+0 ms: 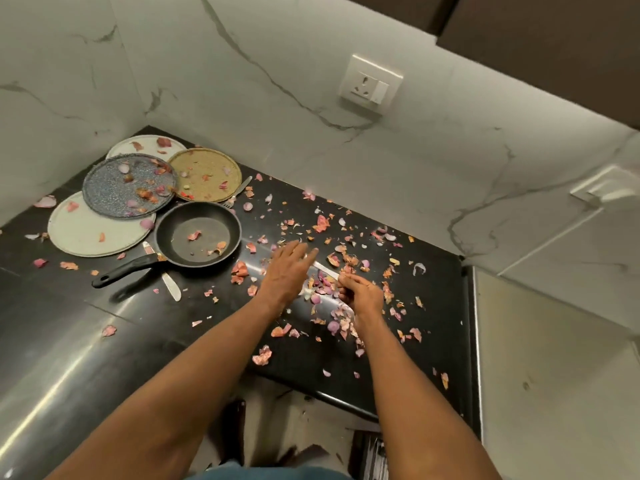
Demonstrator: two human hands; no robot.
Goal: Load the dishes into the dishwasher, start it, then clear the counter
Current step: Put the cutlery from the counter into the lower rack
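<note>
Evidently we are gathering onion peels (pixel 323 284) off the worktop (pixel 86 341), right of the frying pan (pixel 197 235). Our left hand (pixel 287 268) sweeps flat, fingers straight; our right hand (pixel 360 294) pinches scraps. Next, we judge, comes carrying the plates (pixel 90 233) beyond the pan to the unseen dishwasher.

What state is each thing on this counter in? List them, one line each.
Frying pan: upright on the counter, peel scraps inside.
Glittery plate: stacked over the white plates, littered with peels.
Gold plate: flat, a few scraps on it.
Butter knife: flat, partly under the pan handle.
Fork: flat beside the gold plate.
Onion peels: scattered over the counter.
Left hand: fingers straight, over the peels.
Right hand: fingers curled on peels.
</note>
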